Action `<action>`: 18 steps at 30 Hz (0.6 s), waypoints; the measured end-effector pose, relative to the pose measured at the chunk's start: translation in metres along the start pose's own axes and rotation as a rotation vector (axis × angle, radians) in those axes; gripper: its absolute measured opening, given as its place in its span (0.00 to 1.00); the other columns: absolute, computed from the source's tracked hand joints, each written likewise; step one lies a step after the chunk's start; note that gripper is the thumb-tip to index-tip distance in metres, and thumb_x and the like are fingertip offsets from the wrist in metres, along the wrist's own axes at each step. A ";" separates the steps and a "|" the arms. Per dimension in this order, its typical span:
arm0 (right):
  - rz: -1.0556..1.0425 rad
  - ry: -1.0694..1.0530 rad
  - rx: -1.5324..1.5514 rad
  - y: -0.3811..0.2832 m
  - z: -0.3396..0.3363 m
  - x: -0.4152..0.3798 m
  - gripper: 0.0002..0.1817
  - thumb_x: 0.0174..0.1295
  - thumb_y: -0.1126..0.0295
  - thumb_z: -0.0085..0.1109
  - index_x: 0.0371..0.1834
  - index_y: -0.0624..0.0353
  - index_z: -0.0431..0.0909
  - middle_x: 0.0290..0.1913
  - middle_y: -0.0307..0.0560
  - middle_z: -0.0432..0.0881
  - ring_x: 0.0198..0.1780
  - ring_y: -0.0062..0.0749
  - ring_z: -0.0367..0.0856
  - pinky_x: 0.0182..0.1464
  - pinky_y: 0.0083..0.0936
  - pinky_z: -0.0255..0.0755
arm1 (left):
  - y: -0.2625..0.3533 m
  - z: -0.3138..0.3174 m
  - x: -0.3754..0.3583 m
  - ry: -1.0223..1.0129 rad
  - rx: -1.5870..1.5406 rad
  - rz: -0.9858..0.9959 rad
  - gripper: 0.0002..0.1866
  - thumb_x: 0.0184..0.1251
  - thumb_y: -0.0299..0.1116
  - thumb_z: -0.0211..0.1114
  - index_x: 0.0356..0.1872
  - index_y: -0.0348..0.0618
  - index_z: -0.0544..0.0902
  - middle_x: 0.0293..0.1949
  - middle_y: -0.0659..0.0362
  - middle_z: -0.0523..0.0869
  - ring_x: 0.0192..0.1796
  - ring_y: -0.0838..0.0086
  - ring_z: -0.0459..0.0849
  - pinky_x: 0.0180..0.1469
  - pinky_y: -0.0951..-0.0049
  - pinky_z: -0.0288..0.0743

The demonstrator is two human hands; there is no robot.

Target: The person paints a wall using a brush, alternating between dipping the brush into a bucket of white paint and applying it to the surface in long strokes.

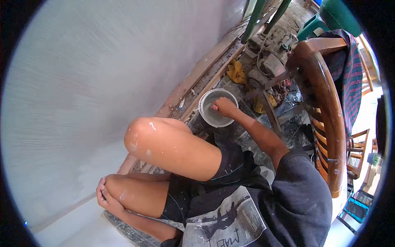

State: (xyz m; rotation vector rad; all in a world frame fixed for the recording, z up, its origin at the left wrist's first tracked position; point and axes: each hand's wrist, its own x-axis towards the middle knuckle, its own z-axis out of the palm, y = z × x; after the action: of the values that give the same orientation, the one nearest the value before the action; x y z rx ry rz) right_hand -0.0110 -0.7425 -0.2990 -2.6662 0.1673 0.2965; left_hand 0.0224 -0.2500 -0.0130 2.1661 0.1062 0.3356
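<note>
My right hand reaches over a white bucket on the floor, its fingers curled closed. Whatever they may hold is hidden. Inside the bucket is a greyish content, perhaps liquid. My left hand rests against my left knee, lightly bent, with a gap between thumb and fingers and no object visible in it. White splashes mark both legs. A large wall with whitish, streaky brush-like marks stands to the left, close to my knees.
A wooden chair with a checked cloth over it stands close on my right. Beyond the bucket lie a yellow cloth, dusty equipment and cables. Green posts rise farther off. A wooden strip runs along the wall's base.
</note>
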 end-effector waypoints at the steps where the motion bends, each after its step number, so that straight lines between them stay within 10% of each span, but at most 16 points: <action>1: -0.003 0.027 0.002 0.004 0.003 0.002 0.07 0.54 0.66 0.57 0.29 0.57 0.79 0.29 0.59 0.80 0.37 0.59 0.79 0.40 0.49 0.71 | 0.000 -0.002 -0.002 0.001 0.004 -0.010 0.16 0.71 0.34 0.53 0.45 0.30 0.81 0.46 0.50 0.84 0.51 0.66 0.79 0.58 0.66 0.69; 7: -0.033 0.261 0.142 -0.025 -0.067 -0.035 0.13 0.59 0.63 0.56 0.27 0.63 0.80 0.30 0.60 0.81 0.35 0.55 0.82 0.41 0.44 0.75 | -0.018 -0.011 -0.001 0.003 -0.030 -0.005 0.16 0.71 0.34 0.53 0.45 0.30 0.81 0.46 0.50 0.84 0.51 0.65 0.79 0.58 0.66 0.69; 13: 0.126 0.507 1.090 0.020 -0.066 -0.091 0.08 0.55 0.75 0.63 0.37 0.63 0.80 0.34 0.44 0.84 0.30 0.28 0.82 0.32 0.23 0.77 | -0.016 0.004 0.011 -0.043 -0.116 0.067 0.15 0.70 0.34 0.53 0.43 0.30 0.81 0.44 0.50 0.84 0.49 0.64 0.80 0.57 0.66 0.69; 18: 0.264 0.618 1.141 0.043 -0.051 -0.130 0.11 0.61 0.70 0.60 0.44 0.64 0.78 0.38 0.44 0.83 0.36 0.31 0.83 0.38 0.26 0.82 | 0.004 0.031 0.019 -0.123 -0.153 0.009 0.17 0.72 0.36 0.52 0.45 0.30 0.81 0.45 0.51 0.84 0.49 0.67 0.79 0.56 0.68 0.70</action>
State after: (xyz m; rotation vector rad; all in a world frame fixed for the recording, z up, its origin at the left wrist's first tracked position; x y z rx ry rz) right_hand -0.1346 -0.7950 -0.2423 -1.5087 0.6511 -0.4459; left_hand 0.0491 -0.2734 -0.0229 2.0299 0.0010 0.2075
